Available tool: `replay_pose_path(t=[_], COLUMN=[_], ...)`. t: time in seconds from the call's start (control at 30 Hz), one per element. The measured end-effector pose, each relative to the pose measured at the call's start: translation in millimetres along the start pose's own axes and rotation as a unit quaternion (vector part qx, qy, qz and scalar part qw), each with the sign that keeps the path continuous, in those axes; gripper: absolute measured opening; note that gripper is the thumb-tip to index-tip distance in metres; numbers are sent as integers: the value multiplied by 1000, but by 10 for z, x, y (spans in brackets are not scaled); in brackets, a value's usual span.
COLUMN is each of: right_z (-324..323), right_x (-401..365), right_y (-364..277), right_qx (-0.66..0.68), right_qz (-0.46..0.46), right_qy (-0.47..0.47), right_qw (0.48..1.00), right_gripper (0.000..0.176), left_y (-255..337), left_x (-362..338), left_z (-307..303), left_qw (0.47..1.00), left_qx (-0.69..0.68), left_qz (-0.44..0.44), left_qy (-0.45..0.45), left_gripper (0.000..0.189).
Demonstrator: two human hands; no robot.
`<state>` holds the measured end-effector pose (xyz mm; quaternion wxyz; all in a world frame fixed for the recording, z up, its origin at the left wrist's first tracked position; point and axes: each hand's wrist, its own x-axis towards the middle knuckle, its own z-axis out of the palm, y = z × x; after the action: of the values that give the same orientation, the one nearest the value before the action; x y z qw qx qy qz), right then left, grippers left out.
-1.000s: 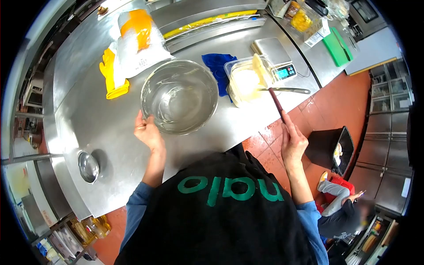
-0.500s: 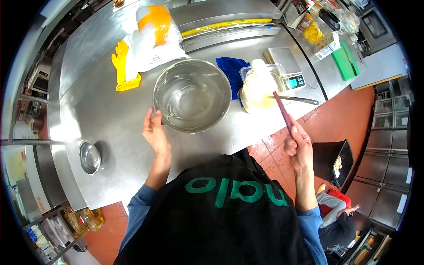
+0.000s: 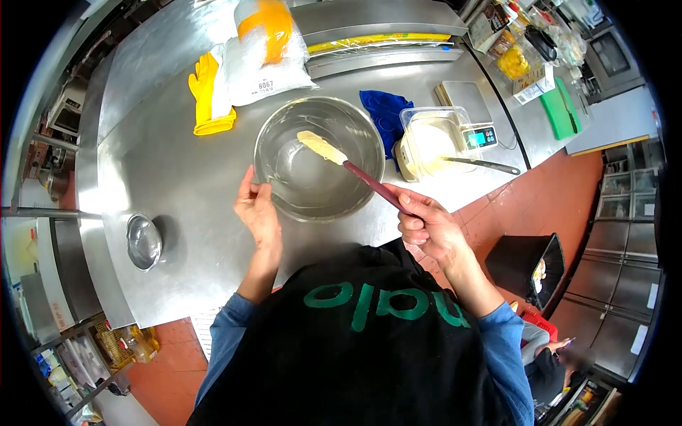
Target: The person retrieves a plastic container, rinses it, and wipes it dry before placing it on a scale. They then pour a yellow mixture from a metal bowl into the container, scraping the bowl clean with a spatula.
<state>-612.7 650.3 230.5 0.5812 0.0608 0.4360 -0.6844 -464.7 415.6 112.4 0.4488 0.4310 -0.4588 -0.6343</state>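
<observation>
My right hand [image 3: 425,221] is closed round the dark red handle of a spatula [image 3: 366,177]. Pale yellow cream coats the spatula's blade, which is over the large steel mixing bowl [image 3: 320,209]. At the bowl's near left rim is my left hand [image 3: 257,213], its thumb and fingers pinching the edge. Thin smears of cream line the bowl's inside. To the right, a clear plastic tub [image 3: 412,160] holds pale cream, with a black-handled utensil [image 3: 483,165] lying across its rim.
Yellow gloves [image 3: 206,96] and a filled plastic bag [image 3: 273,53] lie behind the bowl. A small steel bowl [image 3: 144,242] stands left, a blue cloth [image 3: 387,117] and a scale [image 3: 465,103] right. Another person [image 3: 547,369] is at lower right, beyond a black bin [image 3: 522,266].
My right hand has moved left with the spatula, from above the tub to the mixing bowl. Cream on the blade now shows clearly. My left hand stays at the bowl's rim.
</observation>
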Motion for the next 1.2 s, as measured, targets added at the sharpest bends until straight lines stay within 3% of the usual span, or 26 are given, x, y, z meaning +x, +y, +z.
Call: replay_pose_path(t=[0.07, 0.13, 0.23, 0.27, 0.33, 0.47, 0.57, 0.7, 0.77, 0.8, 0.87, 0.9, 0.97, 1.13, 1.2], right_z=[-20, -55, -46, -87, -134, -137, -112, -90, -65, -68, -78, -60, -27, -40, -3], right_x=[-64, -161, -362, -408, -459, -464, -484, -539, -557, -547, -501, -485, -463, -485, -548], right_y=[10, 9, -18, -20, -41, -112, -122, -66, -37, -13, 30, 40, 69, 125, 114], right_qx=[-44, -63, -98, -62, -21, -8, -26, -11, -1, 0, -28, -27, 24, 73, 87], right_qz=[-21, -37, -70, -82, -111, -158, -155, -122, -102, -101, -91, -90, -50, -60, -113], right_qy=[-6, -10, -21, -31, -21, 0, 12, -51, -58, -57, -42, -42, -15, -18, -12], right_qw=[999, 997, 993, 994, 993, 987, 987, 991, 993, 993, 995, 995, 998, 995, 990], right_gripper=[42, 42, 43, 43, 43, 42, 42, 43, 44, 44, 45, 45, 45, 48, 48], left_y=[149, 362, 511, 528, 560, 700, 701, 623, 585, 506, 267, 177, 14, -117, 302], left_x=[-16, -87, -163, -155, -137, -160, -171, -118, -61, 0, 159, 203, 252, 314, 143], left_z=[-7, -46, -123, -150, -198, -181, -150, -99, -73, -64, -33, -21, -2, 18, 156], left_qw=[999, 965, 942, 941, 898, 867, 860, 869, 917, 918, 982, 982, 998, 996, 911], left_qx=[21, 173, 210, 211, 242, 259, 250, 246, 256, 257, 126, 127, 49, 84, 275], left_qz=[36, 198, 261, 263, 367, 426, 444, 429, 304, 303, 132, 130, 18, 33, 305], left_qy=[12, -18, -22, -25, -14, -3, -4, 1, 17, 16, 42, 42, 34, -19, 39], left_gripper=[45, 45, 46, 46, 46, 45, 45, 42, 40, 40, 39, 39, 42, 38, 32])
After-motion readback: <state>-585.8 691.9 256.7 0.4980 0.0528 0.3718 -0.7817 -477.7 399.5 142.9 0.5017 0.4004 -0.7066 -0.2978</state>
